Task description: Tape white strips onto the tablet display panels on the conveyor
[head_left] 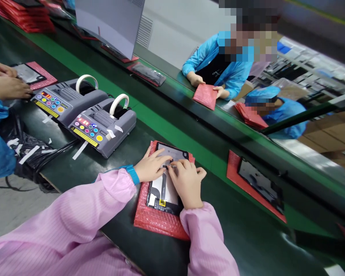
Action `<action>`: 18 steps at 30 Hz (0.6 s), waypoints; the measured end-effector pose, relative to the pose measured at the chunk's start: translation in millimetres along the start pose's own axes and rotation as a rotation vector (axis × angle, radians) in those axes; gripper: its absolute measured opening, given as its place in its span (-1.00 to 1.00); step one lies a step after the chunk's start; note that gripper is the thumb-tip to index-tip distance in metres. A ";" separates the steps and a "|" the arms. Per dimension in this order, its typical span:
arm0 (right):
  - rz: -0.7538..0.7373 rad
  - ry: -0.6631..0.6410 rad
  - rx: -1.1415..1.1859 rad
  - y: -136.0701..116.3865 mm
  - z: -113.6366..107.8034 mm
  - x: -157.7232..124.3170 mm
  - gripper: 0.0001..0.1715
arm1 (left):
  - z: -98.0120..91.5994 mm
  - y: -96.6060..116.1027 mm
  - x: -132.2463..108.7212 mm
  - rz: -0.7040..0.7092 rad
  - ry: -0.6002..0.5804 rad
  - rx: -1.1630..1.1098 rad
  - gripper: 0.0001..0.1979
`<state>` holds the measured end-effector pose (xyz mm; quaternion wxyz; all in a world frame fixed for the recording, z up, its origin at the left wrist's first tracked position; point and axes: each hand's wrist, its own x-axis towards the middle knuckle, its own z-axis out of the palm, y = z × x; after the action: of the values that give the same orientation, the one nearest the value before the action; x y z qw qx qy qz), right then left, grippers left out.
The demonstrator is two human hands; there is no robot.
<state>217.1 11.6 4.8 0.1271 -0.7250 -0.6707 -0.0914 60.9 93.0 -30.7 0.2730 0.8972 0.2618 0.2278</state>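
Note:
A flat display panel with a pale metallic back and black borders lies on a red bubble-wrap bag on the bench. Over its upper half is my left hand, with thumb and forefinger close together and the other fingers spread. My right hand reaches in from the right, fingers bent and tips pressed together. Both sets of fingertips meet at a small dark spot on the panel; what they pinch is too small to make out. A yellow-framed patch shows near the panel's lower end.
Two grey tape dispensers stand left of the panel, with tape strips near them. A co-worker's hands handle another panel at far left. Across the line, a person holds a red bag. Another panel lies to the right.

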 end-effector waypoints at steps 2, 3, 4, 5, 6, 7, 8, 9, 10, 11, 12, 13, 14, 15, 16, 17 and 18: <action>-0.003 0.012 -0.028 -2.9 2.4 1.2 -0.67 | -1.2 1.1 0.1 -0.005 -0.008 -0.001 -0.53; -0.002 0.014 -0.029 -3.3 3.3 1.5 -0.66 | -1.9 1.7 0.0 -0.005 -0.011 -0.001 -0.53; 0.001 0.011 -0.018 -2.5 3.9 1.8 -0.66 | -2.4 2.1 -0.1 -0.006 -0.013 0.000 -0.53; 0.011 0.004 0.007 -0.4 4.0 2.1 -0.66 | -2.7 2.3 -0.2 -0.005 -0.015 0.003 -0.53; 0.028 -0.003 0.044 3.3 3.5 2.5 -0.66 | -2.8 2.3 -0.4 -0.006 -0.018 0.008 -0.54; 0.053 -0.009 0.088 8.5 2.2 3.0 -0.67 | -2.7 2.0 -0.6 -0.006 -0.022 0.014 -0.54; 0.087 -0.009 0.132 15.3 0.0 3.6 -0.68 | -2.3 1.4 -0.7 -0.006 -0.027 0.019 -0.54; 0.127 0.002 0.169 23.1 -3.4 4.4 -0.69 | -1.7 0.7 -0.8 -0.006 -0.029 0.024 -0.53; 0.171 0.031 0.194 31.3 -7.8 5.3 -0.69 | -1.1 -0.1 -0.8 -0.005 -0.029 0.027 -0.53; 0.215 0.077 0.207 39.1 -13.1 6.1 -0.68 | -0.7 -0.6 -0.5 -0.003 -0.026 0.027 -0.53; 0.251 0.139 0.216 45.4 -19.1 6.7 -0.67 | -0.6 -0.9 0.0 0.002 -0.018 0.023 -0.54; 0.275 0.210 0.224 49.5 -25.2 6.9 -0.67 | -1.0 -0.6 0.7 0.010 -0.007 0.012 -0.56; 0.282 0.283 0.234 50.9 -30.9 6.7 -0.66 | -2.1 0.2 1.5 0.022 0.013 -0.008 -0.59; 0.269 0.345 0.247 49.3 -35.8 5.9 -0.65 | -3.8 1.6 2.4 0.038 0.040 -0.041 -0.64; 0.238 0.382 0.258 45.1 -39.4 4.5 -0.66 | -6.1 3.5 3.2 0.056 0.073 -0.089 -0.69; 0.192 0.397 0.263 38.9 -41.7 2.6 -0.67 | -8.7 5.6 3.7 0.070 0.110 -0.152 -0.73; 0.139 0.392 0.261 31.5 -42.7 0.3 -0.68 | -11.4 7.8 3.9 0.071 0.146 -0.230 -0.74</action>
<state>250.2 -3.4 43.5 0.3534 -0.7154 -0.5877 -0.1339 60.3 94.0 -16.4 0.3462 0.8497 0.2211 0.3305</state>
